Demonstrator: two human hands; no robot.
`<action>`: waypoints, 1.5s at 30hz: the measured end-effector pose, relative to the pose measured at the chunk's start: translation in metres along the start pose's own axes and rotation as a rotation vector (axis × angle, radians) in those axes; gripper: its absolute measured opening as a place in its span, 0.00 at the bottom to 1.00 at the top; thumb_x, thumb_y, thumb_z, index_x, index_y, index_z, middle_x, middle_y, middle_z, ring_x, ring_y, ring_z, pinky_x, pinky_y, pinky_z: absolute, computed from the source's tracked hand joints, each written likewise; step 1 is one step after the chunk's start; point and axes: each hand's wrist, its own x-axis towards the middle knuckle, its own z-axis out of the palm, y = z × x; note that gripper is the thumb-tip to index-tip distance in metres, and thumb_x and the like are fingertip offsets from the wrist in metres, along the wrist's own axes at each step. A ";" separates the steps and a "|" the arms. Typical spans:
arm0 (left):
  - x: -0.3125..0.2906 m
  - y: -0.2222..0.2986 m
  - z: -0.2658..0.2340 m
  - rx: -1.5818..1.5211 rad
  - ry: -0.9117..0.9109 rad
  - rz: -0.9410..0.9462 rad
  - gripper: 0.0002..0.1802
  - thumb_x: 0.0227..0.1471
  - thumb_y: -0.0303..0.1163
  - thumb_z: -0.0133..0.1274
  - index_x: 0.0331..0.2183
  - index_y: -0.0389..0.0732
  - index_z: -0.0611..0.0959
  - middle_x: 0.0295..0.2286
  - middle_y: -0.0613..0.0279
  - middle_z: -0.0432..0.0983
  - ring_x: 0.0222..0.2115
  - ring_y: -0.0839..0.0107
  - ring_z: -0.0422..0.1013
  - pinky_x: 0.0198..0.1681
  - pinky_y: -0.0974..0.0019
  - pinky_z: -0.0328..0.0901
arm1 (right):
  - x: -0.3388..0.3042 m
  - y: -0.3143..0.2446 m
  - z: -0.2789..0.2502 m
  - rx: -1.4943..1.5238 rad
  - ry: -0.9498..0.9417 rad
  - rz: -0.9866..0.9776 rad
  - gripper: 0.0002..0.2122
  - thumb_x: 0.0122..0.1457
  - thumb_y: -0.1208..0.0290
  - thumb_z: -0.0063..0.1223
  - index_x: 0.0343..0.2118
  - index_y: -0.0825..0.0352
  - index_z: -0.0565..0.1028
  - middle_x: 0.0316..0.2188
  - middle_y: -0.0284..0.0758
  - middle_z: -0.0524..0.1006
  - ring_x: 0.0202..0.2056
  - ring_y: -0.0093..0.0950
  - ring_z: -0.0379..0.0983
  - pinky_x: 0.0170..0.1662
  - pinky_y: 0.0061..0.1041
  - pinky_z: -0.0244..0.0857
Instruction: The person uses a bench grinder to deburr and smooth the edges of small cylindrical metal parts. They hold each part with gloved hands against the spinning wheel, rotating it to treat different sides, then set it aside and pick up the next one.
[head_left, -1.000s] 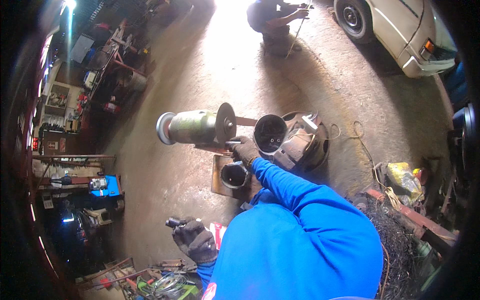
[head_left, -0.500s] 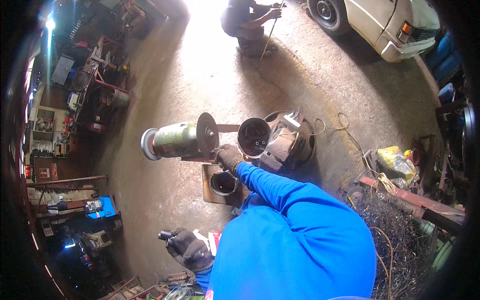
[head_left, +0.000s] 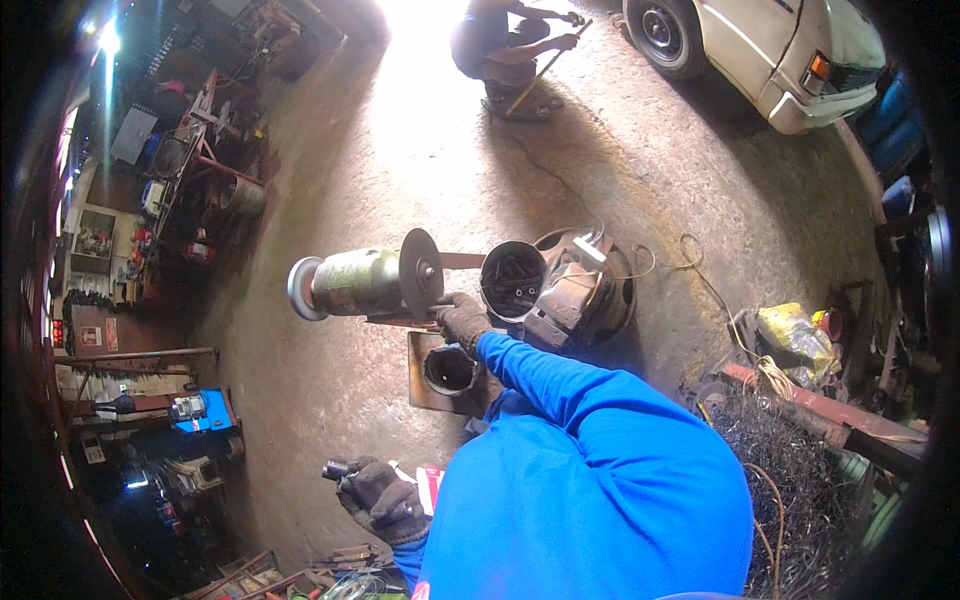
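A bench grinder (head_left: 362, 280) with a green motor body stands ahead of me, a dark disc (head_left: 421, 272) on its right end and a pale wheel (head_left: 304, 288) on its left. My right hand (head_left: 464, 322), in a dark work glove, is closed at the lower right edge of the disc; whatever its fingers pinch is too small to make out. Lower left, my gloved left hand (head_left: 384, 505) is closed around a short dark cylindrical piece (head_left: 335, 469), whose end sticks out past the fingers. A round tin (head_left: 513, 282) holding small metal pieces stands right of the disc.
An open dark container (head_left: 450, 370) sits on a square plate (head_left: 424, 394) below the grinder. A cable (head_left: 718, 290) runs over the floor to the right. Metal shavings (head_left: 790, 490) pile up at lower right. Farther off, a person (head_left: 510, 50) crouches with a rod near a white car (head_left: 760, 50).
My right hand stays by the disc with barely any shift. The whole view has moved slightly, and the crouching person's rod has tilted more.
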 end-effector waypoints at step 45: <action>-0.010 0.003 -0.011 -0.072 0.014 0.050 0.24 0.69 0.50 0.58 0.61 0.53 0.81 0.56 0.62 0.81 0.29 0.73 0.77 0.27 0.72 0.70 | 0.010 0.026 -0.033 0.746 -0.315 0.156 0.18 0.65 0.72 0.55 0.58 0.66 0.76 0.41 0.40 0.81 0.31 0.30 0.77 0.32 0.30 0.74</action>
